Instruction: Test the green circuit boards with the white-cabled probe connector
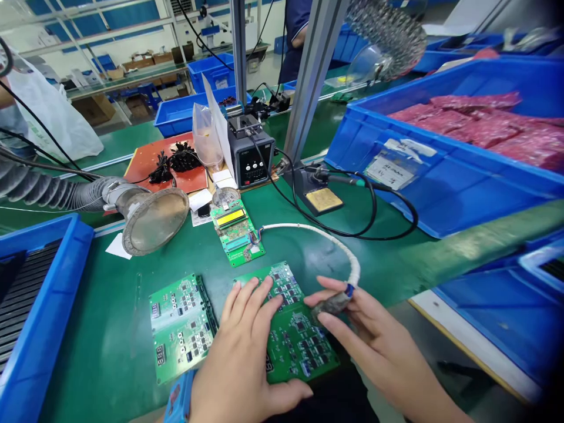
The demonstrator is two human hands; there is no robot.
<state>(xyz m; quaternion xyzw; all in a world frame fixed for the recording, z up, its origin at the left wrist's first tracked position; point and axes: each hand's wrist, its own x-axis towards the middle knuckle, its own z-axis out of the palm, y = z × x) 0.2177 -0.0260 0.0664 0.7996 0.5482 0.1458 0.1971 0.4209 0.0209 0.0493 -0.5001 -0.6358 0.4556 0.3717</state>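
Head: hands [242, 346] at PCB [304, 346], bin lbl [390, 169] blurry

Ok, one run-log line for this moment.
left hand: on green circuit board | right hand: holding grey tip of white-sleeved cable | LCD board: at cable's other end

Circuit panel [304, 343]: green, component-laden, partly covered; lies on green worktop [114, 329]. Grey probe [332, 304]: white-sleeved cable [355, 271] attached; sits tilted at panel's right side, contact unclear.

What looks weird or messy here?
The black cable sprawls in loose loops beside the yellow sponge, a bit untidy. The grip in the right hand looks mottled, perhaps dirty. I see no spill.
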